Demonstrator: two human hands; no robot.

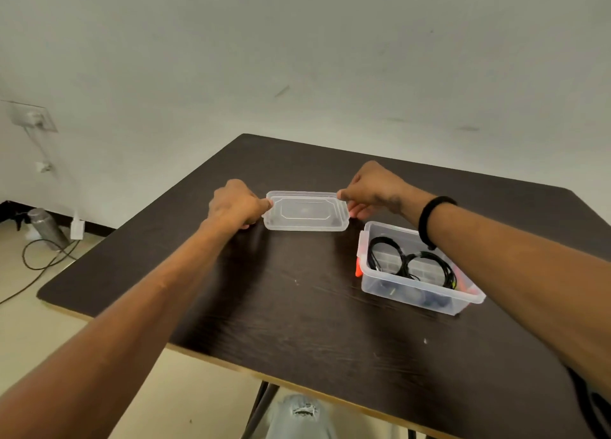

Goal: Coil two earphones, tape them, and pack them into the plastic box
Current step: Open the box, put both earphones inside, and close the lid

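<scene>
Two coiled black earphones (411, 265) lie side by side in an open clear box (418, 293) at the right of a dark table (281, 306), while beyond it the left hand (236, 205) and right hand (372, 187) pinch opposite ends of the clear lid (305, 211).

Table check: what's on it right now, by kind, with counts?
Clear plastic box: 1
Clear lid, held at both ends by left hand and right hand: 1
Coiled black earphones in the box: 2
Total: 4
</scene>
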